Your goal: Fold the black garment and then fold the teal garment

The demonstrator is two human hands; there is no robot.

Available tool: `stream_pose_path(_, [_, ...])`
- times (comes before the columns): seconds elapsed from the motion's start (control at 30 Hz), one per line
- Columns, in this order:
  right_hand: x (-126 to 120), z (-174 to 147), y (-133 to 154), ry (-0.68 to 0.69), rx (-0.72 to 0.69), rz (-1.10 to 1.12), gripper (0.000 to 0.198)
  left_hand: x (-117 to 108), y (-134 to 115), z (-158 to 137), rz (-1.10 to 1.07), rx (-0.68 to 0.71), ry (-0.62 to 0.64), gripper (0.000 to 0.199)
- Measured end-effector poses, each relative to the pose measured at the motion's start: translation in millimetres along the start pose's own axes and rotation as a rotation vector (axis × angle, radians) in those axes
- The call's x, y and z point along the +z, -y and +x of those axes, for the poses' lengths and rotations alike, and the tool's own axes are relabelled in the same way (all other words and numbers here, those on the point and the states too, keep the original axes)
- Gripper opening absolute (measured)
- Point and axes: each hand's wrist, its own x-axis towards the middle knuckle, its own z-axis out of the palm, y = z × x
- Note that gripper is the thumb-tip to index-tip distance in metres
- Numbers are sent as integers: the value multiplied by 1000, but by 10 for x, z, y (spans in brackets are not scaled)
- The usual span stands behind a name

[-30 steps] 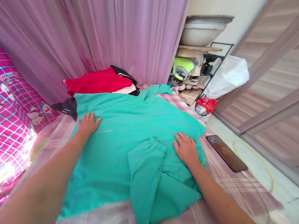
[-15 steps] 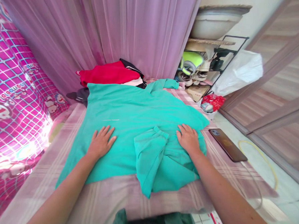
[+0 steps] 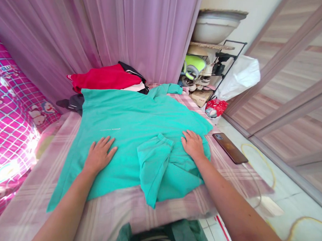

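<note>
A turquoise long-sleeved top (image 3: 129, 111) lies spread over the plaid bed sheet (image 3: 113, 213), with small pale lettering on it. Its near sleeve is folded inward over the body, the cuff pointing away from me; the other sleeve stretches out at the far side. My left hand (image 3: 99, 155) rests flat on the left part of the top, fingers spread. On the right part, beside the folded sleeve, my right hand (image 3: 192, 143) lies palm down with its fingers extended. Neither hand grips the fabric.
Behind the top is a pile of clothes with a red garment (image 3: 104, 78). A phone (image 3: 230, 148) on a cable lies at the bed's right edge. Beyond stand a shoe rack (image 3: 229, 55) and a white plastic bag (image 3: 241, 74). A purple curtain (image 3: 128, 29) hangs behind.
The whole scene has shifted left in the view as the head camera turned right. Both hands keep their places on the top, and the top itself lies as before.
</note>
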Motion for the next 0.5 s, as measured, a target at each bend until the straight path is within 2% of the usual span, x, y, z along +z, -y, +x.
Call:
stream_pose_path(0.17, [1,2,-3,3,-4,1,42,13,18,-2,-18,7,-16,57])
stream_pose_path(0.27, [-78,56,2,58,11,20,40,13,25,-4,-24,10,-17,57])
stream_pose_path(0.4, [-356,167,82,254,21,271,34,9,25,-3,-25,16,-19,56])
stream_pose_path(0.5, [-594,210,229,457,15,486,42,3,19,-1,-23,12,-4,56])
